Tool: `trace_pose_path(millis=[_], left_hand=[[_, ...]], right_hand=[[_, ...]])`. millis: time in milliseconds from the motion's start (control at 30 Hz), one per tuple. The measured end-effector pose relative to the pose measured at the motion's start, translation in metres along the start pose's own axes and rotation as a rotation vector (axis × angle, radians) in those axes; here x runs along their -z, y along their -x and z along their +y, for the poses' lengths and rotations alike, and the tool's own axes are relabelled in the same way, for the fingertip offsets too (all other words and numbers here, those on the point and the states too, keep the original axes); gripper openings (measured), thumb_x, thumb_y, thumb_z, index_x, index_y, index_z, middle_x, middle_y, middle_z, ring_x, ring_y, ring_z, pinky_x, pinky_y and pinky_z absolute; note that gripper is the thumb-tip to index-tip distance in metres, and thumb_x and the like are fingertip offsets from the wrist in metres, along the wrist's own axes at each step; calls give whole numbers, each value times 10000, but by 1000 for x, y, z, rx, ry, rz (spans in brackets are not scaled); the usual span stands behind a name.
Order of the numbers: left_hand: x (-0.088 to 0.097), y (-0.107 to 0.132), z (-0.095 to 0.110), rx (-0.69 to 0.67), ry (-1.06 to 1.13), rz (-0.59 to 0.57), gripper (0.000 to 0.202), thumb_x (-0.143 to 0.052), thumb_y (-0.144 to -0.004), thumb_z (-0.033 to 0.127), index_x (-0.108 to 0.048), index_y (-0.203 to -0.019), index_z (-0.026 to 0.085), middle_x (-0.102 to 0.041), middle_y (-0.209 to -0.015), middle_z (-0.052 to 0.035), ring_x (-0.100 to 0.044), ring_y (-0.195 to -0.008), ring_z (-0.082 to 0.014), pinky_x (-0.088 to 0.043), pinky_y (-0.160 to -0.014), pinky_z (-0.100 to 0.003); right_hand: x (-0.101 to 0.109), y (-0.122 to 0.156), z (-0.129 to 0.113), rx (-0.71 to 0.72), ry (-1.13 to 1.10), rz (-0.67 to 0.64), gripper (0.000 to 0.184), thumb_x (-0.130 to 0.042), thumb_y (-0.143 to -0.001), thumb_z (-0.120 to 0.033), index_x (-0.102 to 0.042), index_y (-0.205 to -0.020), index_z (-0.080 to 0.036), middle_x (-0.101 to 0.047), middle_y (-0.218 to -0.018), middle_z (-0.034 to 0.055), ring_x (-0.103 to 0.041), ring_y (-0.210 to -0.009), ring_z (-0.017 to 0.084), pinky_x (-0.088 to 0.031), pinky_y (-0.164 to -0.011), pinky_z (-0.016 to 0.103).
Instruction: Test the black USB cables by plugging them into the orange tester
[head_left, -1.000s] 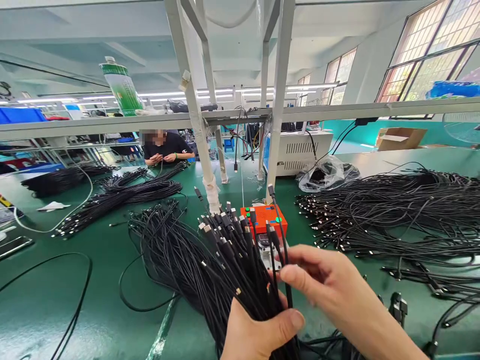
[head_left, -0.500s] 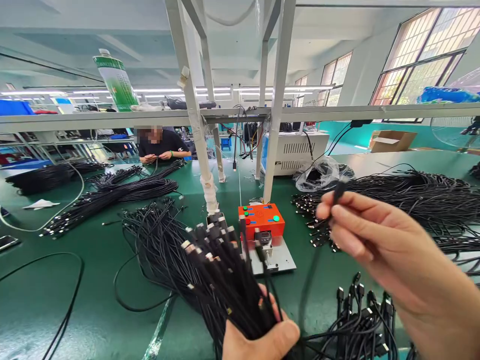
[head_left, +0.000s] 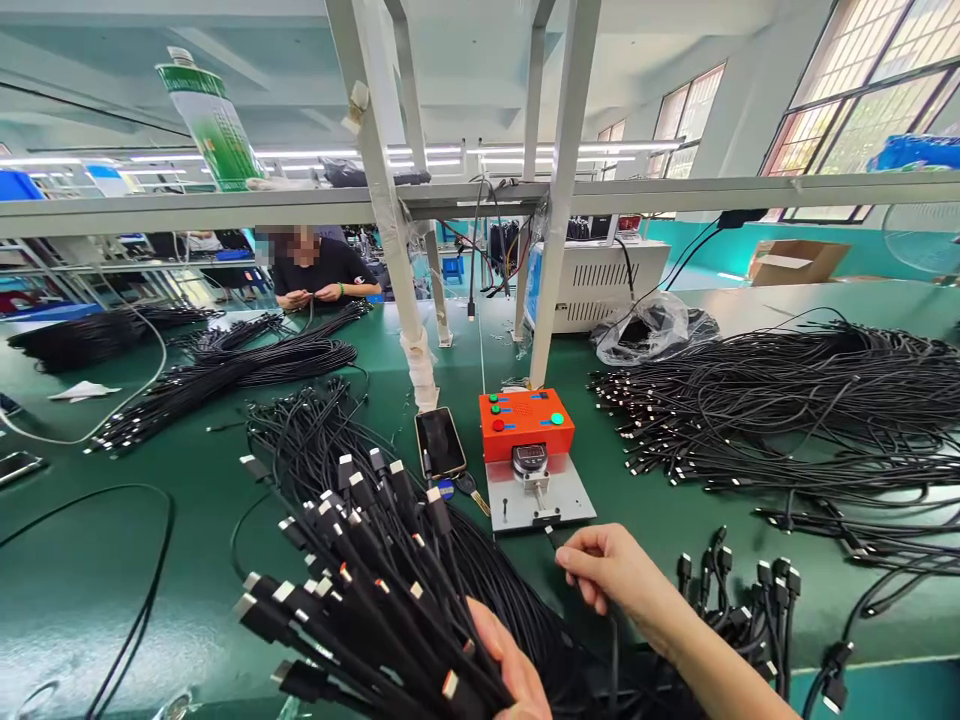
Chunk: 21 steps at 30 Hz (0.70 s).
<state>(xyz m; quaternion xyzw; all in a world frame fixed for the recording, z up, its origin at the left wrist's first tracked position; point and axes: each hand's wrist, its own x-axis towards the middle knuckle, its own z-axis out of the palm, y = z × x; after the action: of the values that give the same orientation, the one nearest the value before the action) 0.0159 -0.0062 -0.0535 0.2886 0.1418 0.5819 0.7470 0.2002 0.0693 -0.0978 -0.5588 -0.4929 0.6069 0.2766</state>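
Observation:
My left hand [head_left: 510, 660] is closed around a thick bundle of black cables [head_left: 375, 570], their metal-tipped plugs fanned out toward the left. Between the thumb and fingers of my right hand [head_left: 607, 570] is one black cable [head_left: 553, 540], its metal plug pointing at the front of a test fixture. That fixture has an orange box [head_left: 525, 425] with green and red buttons, a round digital gauge [head_left: 530, 460] and a metal base plate [head_left: 570, 495]. The plug is close to the plate's front edge; a small gap seems to separate them.
A phone [head_left: 440, 441] and a key [head_left: 472, 492] lie left of the fixture. Black cable piles [head_left: 787, 400] spread on the right, with more plugs [head_left: 739, 620] near the front edge. Metal posts [head_left: 559, 200] rise behind. A person [head_left: 319, 270] sits across the green table [head_left: 90, 540].
My right hand has come down and left, bringing the cable plug to the fixture's front. The bundle in my left hand has swung left and lower, uncovering the phone and key.

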Motion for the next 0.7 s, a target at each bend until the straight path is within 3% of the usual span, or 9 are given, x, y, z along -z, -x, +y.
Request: trace_pose_path(millis=[133,267,400,500,567,700], left_hand=[[-4,-4,-2,16,57,-9,201,-661,-669,401,-669,-686,200,-690,-555,1,-651,-505,-177,-498,-482,-270],[-4,-7,-3,17,101,-21,245,-642,-655,470,-679,-703,233,-702,-578,-1,-657,-518,-168,-501,-459,-242],[-5,-9,-3,3,118,-44,299,-649,-627,496,-686,-701,209,-691,-548,-21,-653,-501,-183,-523,-465,-278],[-7,-10,-3,-3,94,-39,137,-743,-603,261,-670,-715,232,-694,-564,14,-652,-506,-162,-520,-468,-252],[-9,-8,-2,1,68,-21,236,-766,-553,109,-657,-709,250,-694,-569,45,-651,-505,-146,-515,-468,-232],[-15,-4,0,16,41,32,185,-752,-587,141,-645,-715,221,-689,-558,37,-649,-512,-148,-495,-485,-231]], right_hand=[[-3,-6,4,-6,-111,-6,309,-592,-689,-402,-548,-609,-108,-538,-424,9,-451,-330,70,-338,-374,178],[-7,-4,1,32,-177,35,317,-590,-704,-402,-560,-614,-100,-536,-433,6,-444,-337,55,-348,-382,167],[-12,-5,-1,-3,-208,62,321,-607,-692,-397,-556,-589,-98,-523,-421,4,-437,-334,54,-351,-378,168],[-15,-8,-4,-4,-232,106,321,-611,-688,-391,-555,-574,-96,-508,-413,-2,-414,-324,45,-332,-369,165],[-16,-9,-5,-7,-247,123,316,-615,-683,-385,-555,-571,-95,-501,-411,-3,-403,-321,41,-317,-362,163],[-16,-11,-5,-27,-260,115,295,-628,-671,-378,-585,-636,-88,-530,-463,9,-406,-340,38,-301,-358,159]])
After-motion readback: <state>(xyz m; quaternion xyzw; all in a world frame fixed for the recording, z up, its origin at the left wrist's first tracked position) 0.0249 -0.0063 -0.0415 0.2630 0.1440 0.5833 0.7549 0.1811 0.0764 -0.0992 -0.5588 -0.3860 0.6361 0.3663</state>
